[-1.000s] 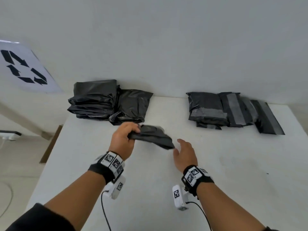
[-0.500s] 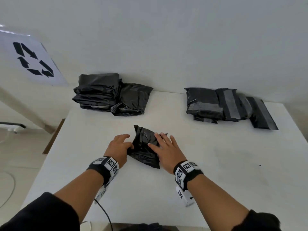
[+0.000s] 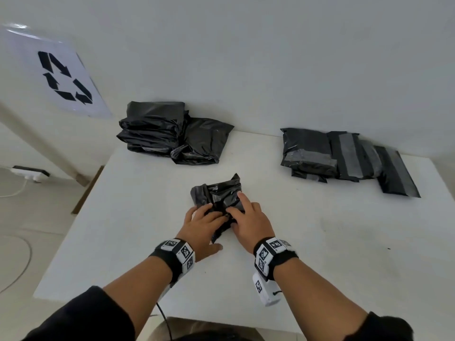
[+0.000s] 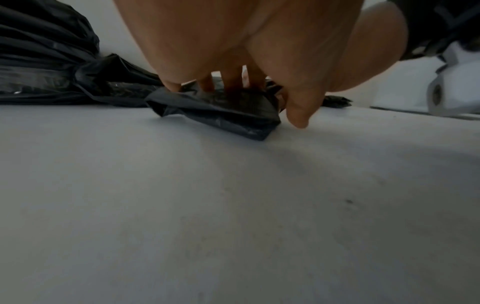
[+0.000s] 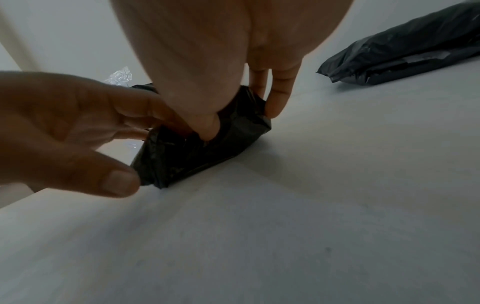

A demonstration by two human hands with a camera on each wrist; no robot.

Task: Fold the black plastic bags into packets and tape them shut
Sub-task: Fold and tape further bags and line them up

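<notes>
Both forearms reach forward over the white table [image 3: 320,242], palms down. The left hand [image 3: 200,226] and right hand [image 3: 248,221] sit side by side, fingers curled and pinching the crumpled black bag [image 3: 216,193] lying mid-table.

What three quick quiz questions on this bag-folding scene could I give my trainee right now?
1. True or false: the black bag under both hands lies on the white table.
2. Which pile shows grey tape strips: A) far-left stack, B) far-right packets?
3. Fill in: the right hand and left hand both touch the bag's ____ edge, near or far.

Key: 1 true; 2 B; 3 near.
</notes>
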